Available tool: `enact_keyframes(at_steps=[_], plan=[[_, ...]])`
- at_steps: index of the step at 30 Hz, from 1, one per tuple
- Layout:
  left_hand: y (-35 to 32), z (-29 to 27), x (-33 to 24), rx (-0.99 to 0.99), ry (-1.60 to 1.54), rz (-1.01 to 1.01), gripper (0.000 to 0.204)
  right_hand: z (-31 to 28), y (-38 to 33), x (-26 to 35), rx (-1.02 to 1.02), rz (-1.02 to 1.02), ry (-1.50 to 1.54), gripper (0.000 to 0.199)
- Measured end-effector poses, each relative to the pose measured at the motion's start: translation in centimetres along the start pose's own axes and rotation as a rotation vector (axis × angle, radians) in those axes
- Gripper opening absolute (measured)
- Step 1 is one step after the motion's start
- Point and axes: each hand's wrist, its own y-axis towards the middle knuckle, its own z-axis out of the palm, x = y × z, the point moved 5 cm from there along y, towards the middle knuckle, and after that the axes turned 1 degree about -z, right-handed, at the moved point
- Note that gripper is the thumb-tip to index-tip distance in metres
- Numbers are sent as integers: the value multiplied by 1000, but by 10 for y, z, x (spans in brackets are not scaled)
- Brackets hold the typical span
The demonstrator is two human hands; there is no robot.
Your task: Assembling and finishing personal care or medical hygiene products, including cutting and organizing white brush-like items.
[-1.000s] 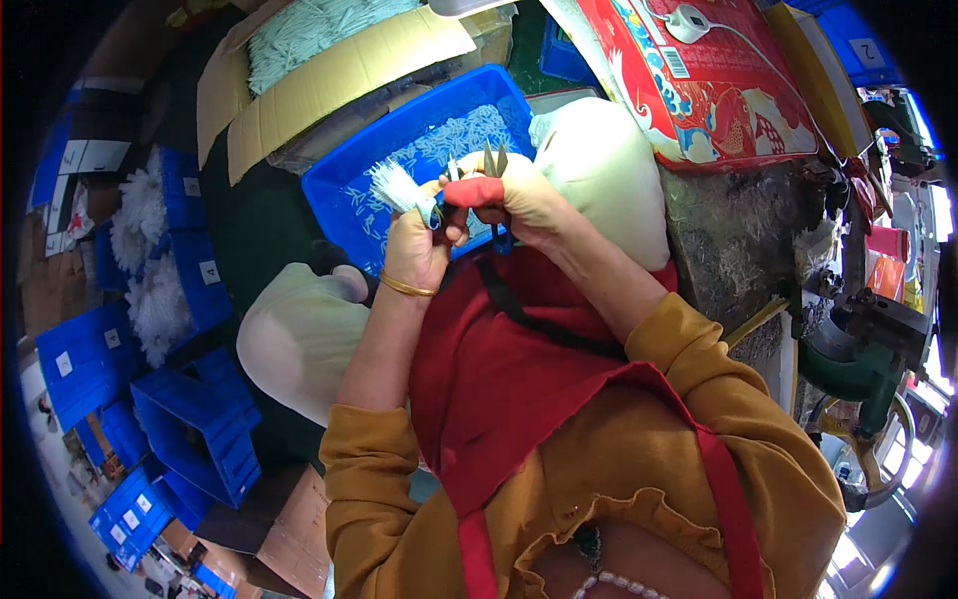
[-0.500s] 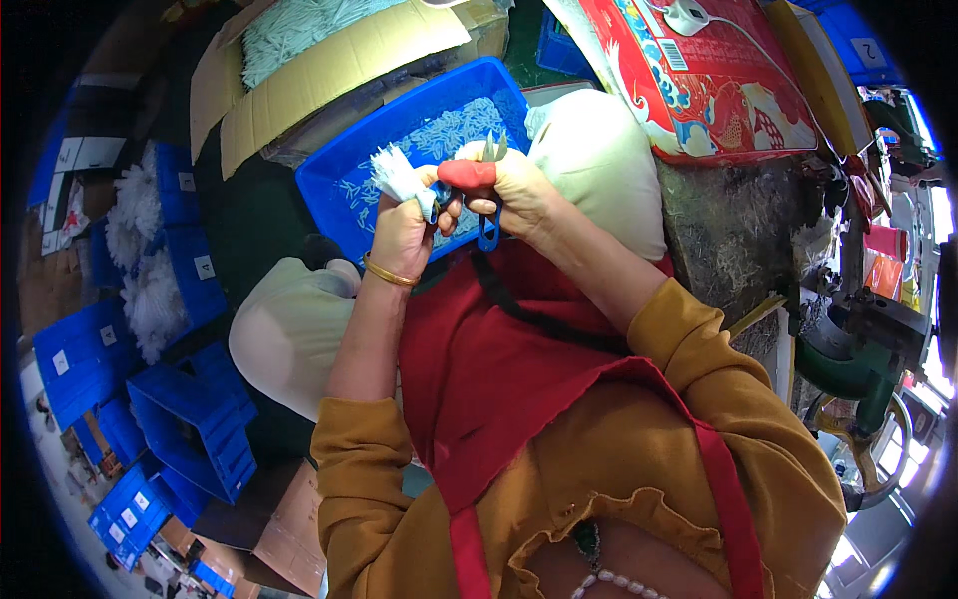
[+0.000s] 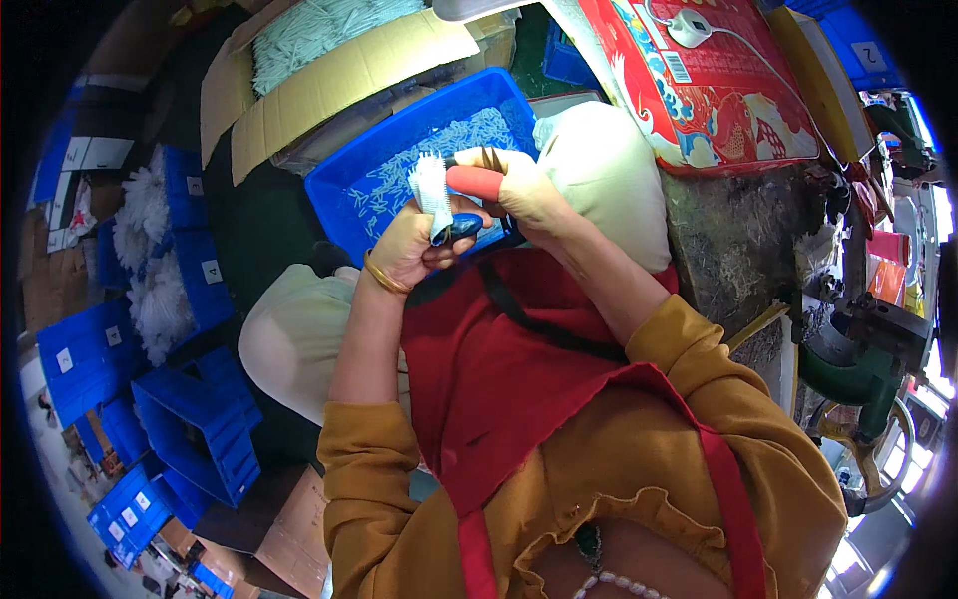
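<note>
My left hand [image 3: 403, 245] is closed round a bundle of thin white ribbed plastic pieces [image 3: 430, 190], which sticks up above the fingers. A dark blue cover sits on its thumb. Close beside it, my right hand [image 3: 531, 196] is closed on a pair of small snips [image 3: 490, 159], the blades showing above the fingers and the handle mostly hidden. A red cover [image 3: 473, 183] wraps the right thumb, which points at the bundle. Both hands are over a blue plastic bin [image 3: 321, 196] with many small whitish pieces [image 3: 477, 127] scattered inside.
Beyond the bin stands an open cardboard box [image 3: 354, 75] of thin white sticks. A red patterned package [image 3: 714, 110] carries a white plug with a cord at the far right. Blue crates [image 3: 190, 419] are stacked at left. A green hand-wheel machine [image 3: 863, 364] stands at right.
The bundle has turned more upright and its fanned tips are now closer together. My right thumb has come against the bundle's side, and the snips' blades have turned darker in shade.
</note>
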Motion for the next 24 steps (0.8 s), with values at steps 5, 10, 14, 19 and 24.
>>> enact_keyframes(at_steps=[5,10,14,19,24], plan=[[-4,-2,3,177,-133,-41,24,9,-3,-1,150,127,111,16],[3,0,6,59,-270,119,21,-5,1,3,-89,-35,0,15],[4,-15,1,-269,-24,291,18,-5,-2,10,-107,-112,-112,15],[3,-11,-3,-306,-3,314,16,-5,2,2,-140,-229,28,7],[0,-26,-3,-335,-146,348,14,19,-19,19,-3,-637,-723,10]])
